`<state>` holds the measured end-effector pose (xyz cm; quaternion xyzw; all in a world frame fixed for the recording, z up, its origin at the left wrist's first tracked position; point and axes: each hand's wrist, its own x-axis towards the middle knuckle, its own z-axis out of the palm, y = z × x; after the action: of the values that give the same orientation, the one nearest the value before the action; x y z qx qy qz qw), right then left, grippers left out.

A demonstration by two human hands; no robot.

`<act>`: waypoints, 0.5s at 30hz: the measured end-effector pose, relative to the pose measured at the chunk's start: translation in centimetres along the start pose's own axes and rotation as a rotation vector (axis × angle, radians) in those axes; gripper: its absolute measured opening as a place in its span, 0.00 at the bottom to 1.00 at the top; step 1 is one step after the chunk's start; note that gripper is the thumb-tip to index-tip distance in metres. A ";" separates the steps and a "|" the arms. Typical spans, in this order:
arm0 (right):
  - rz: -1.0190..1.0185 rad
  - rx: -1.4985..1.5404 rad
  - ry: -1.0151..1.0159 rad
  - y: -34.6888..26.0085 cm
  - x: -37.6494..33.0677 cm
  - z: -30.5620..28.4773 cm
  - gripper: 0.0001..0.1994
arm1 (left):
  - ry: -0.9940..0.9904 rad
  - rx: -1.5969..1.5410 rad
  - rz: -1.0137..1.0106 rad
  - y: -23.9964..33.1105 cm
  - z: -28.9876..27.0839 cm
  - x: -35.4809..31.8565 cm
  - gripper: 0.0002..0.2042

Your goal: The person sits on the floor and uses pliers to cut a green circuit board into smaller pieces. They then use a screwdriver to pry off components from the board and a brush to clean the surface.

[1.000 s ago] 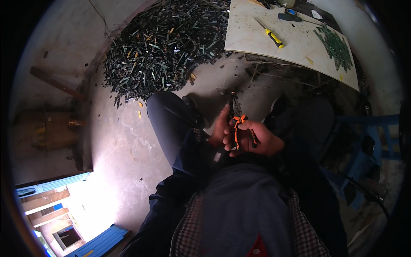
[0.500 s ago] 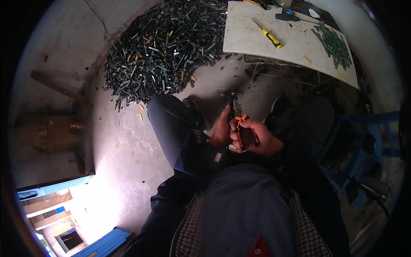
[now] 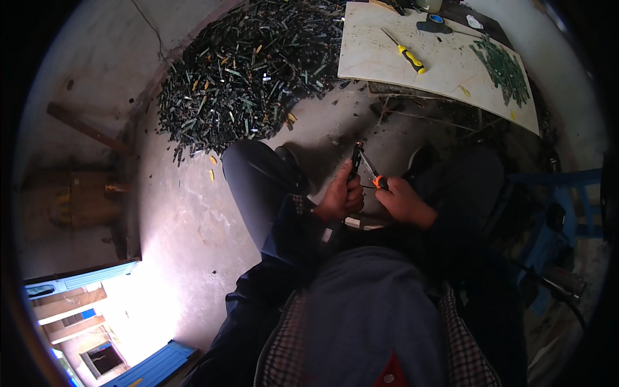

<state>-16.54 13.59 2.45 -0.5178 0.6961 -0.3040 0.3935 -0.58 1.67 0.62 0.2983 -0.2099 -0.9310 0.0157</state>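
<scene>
My left hand [image 3: 342,195] is closed round a narrow dark piece [image 3: 355,159], its thumb along the side and the upper end sticking out. A small coppery bit shows at that end. To its right, my right hand [image 3: 405,203] grips orange-and-black-handled pliers [image 3: 380,182]. Their slim metal nose slants up to the left and reaches the top of the dark piece; whether the jaws bite on it is too small to tell. Most of the handles are hidden in my fist. Both hands are between my knees, above the floor.
A large heap of dark strips [image 3: 242,84] covers the floor ahead on the left. At the far right a pale board [image 3: 374,51] carries a yellow-and-black screwdriver [image 3: 410,59], a dark-handled tool [image 3: 434,27] and a pile of green strips [image 3: 501,69]. A blue chair [image 3: 583,203] stands right.
My right hand has moved slightly right and closed further round the pliers' handles, which were spread before. The pliers' nose now slants to the tip of the dark piece. My left hand's fingers show more.
</scene>
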 end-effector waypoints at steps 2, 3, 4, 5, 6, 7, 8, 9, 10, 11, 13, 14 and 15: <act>-0.079 -0.363 0.186 1.4 -0.2 0.6 0.10 | 0.028 -0.012 -0.039 0.0 0.4 -0.1 0.30; -0.119 -0.544 0.277 1.3 -0.4 0.7 0.10 | 0.046 -0.028 -0.066 0.0 0.2 0.0 0.30; -0.094 -0.558 0.241 1.2 -0.3 0.3 0.10 | 0.065 -0.043 -0.093 0.1 -0.1 0.2 0.30; -0.069 -0.571 0.204 1.1 -0.2 -0.2 0.11 | 0.082 -0.058 -0.121 0.1 -0.4 0.2 0.30; -0.045 -0.586 0.169 0.8 0.0 -0.7 0.11 | 0.056 -0.073 -0.119 0.2 -0.5 0.1 0.29; -0.083 -0.567 0.195 0.8 0.1 -0.9 0.11 | 0.029 -0.087 -0.118 0.3 -0.6 0.0 0.29; -0.120 -0.548 0.221 0.7 0.2 -1.1 0.10 | 0.002 -0.101 -0.116 0.4 -0.7 -0.2 0.29; -0.158 -0.531 0.246 0.7 0.2 -1.3 0.10 | -0.009 -0.110 -0.109 0.5 -0.7 -0.2 0.29; -0.149 -0.459 0.267 0.9 0.2 -1.3 0.10 | -0.019 -0.119 -0.101 0.6 -0.7 -0.3 0.29; -0.140 -0.387 0.287 1.4 0.3 -1.1 0.09 | -0.029 -0.129 -0.094 0.6 -0.8 -0.4 0.29; -0.073 -0.077 0.218 2.3 0.4 -1.3 0.09 | -0.092 -0.154 -0.074 0.8 -1.0 -0.5 0.29; -0.015 0.160 0.125 2.8 0.5 -1.7 0.09 | -0.123 -0.166 -0.064 0.9 -1.1 -0.4 0.29; 0.046 0.398 0.023 3.1 0.6 -1.8 0.09 | -0.151 -0.180 -0.052 0.8 -1.4 -0.4 0.29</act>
<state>-19.69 13.91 0.61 -0.4103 0.6383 -0.4326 0.4869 0.42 0.51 0.14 0.2298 -0.1181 -0.9660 0.0022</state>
